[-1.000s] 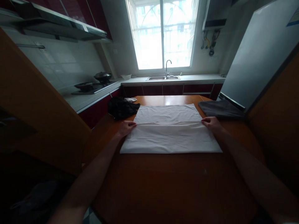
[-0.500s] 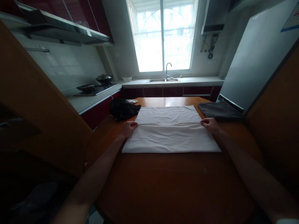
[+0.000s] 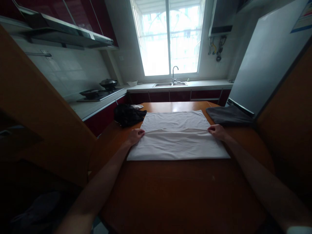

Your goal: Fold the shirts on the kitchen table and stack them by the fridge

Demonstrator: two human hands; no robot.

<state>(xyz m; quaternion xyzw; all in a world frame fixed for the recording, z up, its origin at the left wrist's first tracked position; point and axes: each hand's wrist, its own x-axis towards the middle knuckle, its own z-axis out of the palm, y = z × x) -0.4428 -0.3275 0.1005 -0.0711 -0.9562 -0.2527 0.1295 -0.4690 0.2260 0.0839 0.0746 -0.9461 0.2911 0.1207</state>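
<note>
Table: brown wood, glossy; fills the middle and foreground. White cloth, grey cloth and black cloth all lie on it.
Counter: white top over dark red cupboards, beyond the far end of the table; continues along the left wall.
Fridge: pale silver, upright, right side, behind the grey cloth.
Window: bright, above the counter, upright bar down its middle.
White cloth: flat on the table between the two hands, lightly wrinkled. A layer edge crosses it from one hand to the other; near edge runs nearly straight.
Grey cloth: dark, lying flat at the far right of the table, apart from the white cloth.
Black cloth: bunched in a heap at far left, right beside the white cloth's far left corner; whether they touch, cannot tell.
Left hand: at the white cloth's left edge, level with the layer edge. Thumb and fingertips pressed together, pinching the cloth.
Right hand: at the opposite edge, same level. Thumb and forefinger pinch the cloth; remaining fingers curled, detail dim.
</note>
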